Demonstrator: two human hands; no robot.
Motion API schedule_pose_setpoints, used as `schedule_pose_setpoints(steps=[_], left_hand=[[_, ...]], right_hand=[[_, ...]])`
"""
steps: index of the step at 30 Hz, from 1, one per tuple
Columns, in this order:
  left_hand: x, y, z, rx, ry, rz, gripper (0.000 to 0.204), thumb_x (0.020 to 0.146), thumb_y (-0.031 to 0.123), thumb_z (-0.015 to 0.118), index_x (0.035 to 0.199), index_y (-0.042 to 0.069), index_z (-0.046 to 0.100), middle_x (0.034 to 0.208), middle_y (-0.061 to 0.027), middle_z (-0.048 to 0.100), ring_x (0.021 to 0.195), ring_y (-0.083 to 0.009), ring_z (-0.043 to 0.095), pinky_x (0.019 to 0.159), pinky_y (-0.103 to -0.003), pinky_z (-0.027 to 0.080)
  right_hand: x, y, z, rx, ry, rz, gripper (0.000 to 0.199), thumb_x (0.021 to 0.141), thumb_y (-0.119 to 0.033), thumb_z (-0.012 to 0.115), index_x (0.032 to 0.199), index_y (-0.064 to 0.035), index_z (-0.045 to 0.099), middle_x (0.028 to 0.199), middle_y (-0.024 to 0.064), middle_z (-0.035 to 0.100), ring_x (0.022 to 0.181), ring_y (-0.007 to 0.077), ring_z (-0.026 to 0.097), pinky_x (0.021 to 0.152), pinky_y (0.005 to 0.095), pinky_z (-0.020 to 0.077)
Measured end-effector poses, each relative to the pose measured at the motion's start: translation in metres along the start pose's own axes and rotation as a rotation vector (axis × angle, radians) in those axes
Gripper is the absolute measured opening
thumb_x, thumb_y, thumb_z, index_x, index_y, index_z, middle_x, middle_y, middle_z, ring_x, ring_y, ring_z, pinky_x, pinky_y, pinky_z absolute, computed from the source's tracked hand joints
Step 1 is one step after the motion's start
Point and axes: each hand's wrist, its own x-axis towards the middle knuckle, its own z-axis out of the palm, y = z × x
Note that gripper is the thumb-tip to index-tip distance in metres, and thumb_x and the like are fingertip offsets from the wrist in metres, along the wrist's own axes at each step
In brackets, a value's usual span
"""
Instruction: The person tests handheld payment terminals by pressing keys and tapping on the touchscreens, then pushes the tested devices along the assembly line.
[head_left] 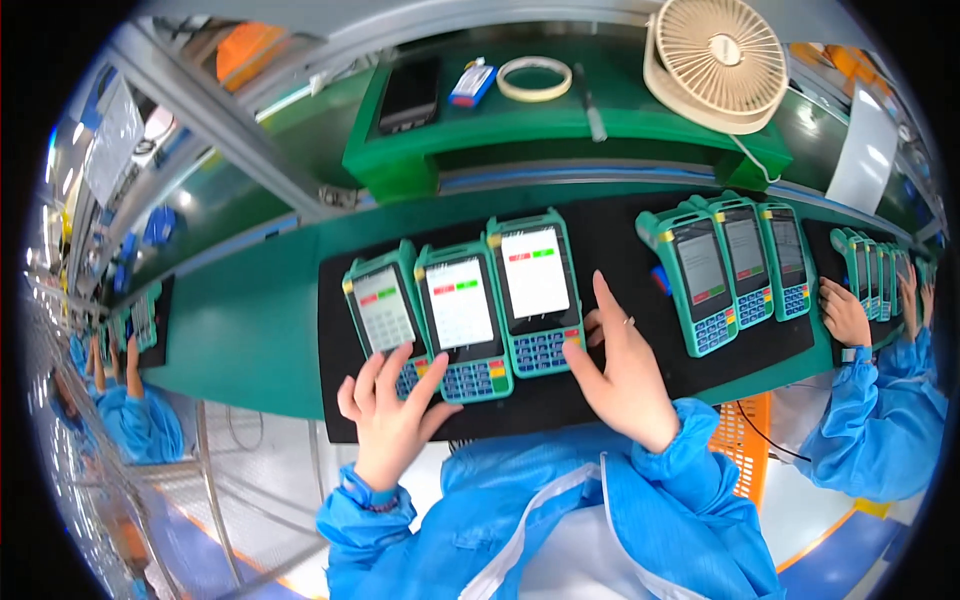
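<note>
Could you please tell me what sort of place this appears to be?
Probably an electronics factory: handheld keypad terminals are grouped on a black mat, and a co-worker in matching blue has more terminals alongside.

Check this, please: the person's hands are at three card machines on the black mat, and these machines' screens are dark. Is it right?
No, the screens are not dark: the head view shows them lit. The left hand and right hand are indeed at three card machines on the black mat.

Three teal keypad terminals (pixel 461 310) lie face up, side by side, screens lit, on the left half of the black mat (pixel 608 228).
</note>
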Motion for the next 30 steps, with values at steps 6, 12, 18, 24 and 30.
schedule_pose_setpoints(steps=[6,12,18,24,30], left_hand=[[-0.009,-0.011,-0.005,-0.002,0.047,-0.033,0.046,0.066,0.022,0.076,0.11,0.023,0.063,0.12,-0.004,0.051,0.115,-0.0258,0.041,0.094,-0.042,0.023],[-0.004,0.007,-0.004,-0.05,0.075,-0.122,0.036,0.072,0.009,0.068,0.107,0.014,0.062,0.099,-0.0032,0.055,0.09,-0.0214,0.053,0.074,-0.034,0.035],[0.001,0.039,-0.016,-0.241,0.016,-0.285,0.036,0.073,0.011,0.069,0.107,0.001,0.061,0.079,-0.0049,0.06,0.07,-0.0204,0.055,0.064,-0.033,0.038],[0.009,0.051,-0.015,-0.6,-0.042,-0.392,0.043,0.075,0.004,0.068,0.116,-0.004,0.055,0.094,-0.0156,0.063,0.076,-0.0266,0.061,0.071,-0.033,0.047],[0.026,0.051,-0.014,-0.666,-0.122,-0.482,0.044,0.084,0.0,0.056,0.126,-0.006,0.045,0.096,-0.0211,0.063,0.078,-0.0315,0.064,0.067,-0.034,0.053]], right_hand=[[0.0,0.005,0.0,0.264,-0.093,0.171,0.06,0.085,-0.007,0.058,0.137,0.0026,0.031,0.102,0.0134,0.051,0.064,0.0137,0.049,0.059,0.0257,0.0429],[0.003,-0.006,-0.013,0.356,-0.178,0.243,0.058,0.084,-0.001,0.056,0.138,-0.001,0.033,0.097,0.0091,0.049,0.059,0.0057,0.046,0.053,0.0196,0.0393],[-0.005,-0.007,-0.021,0.375,-0.239,0.331,0.062,0.086,0.001,0.053,0.141,-0.0032,0.026,0.105,0.0116,0.049,0.07,0.0081,0.056,0.055,0.0185,0.0443],[0.004,-0.011,-0.035,0.389,-0.286,0.403,0.066,0.085,0.002,0.053,0.143,-0.0056,0.023,0.106,0.0102,0.048,0.075,0.0095,0.057,0.057,0.0186,0.0468],[0.003,-0.009,-0.04,0.381,-0.33,0.41,0.068,0.085,0.001,0.055,0.144,-0.0077,0.023,0.105,0.0079,0.045,0.068,0.0065,0.055,0.048,0.0167,0.0456]])
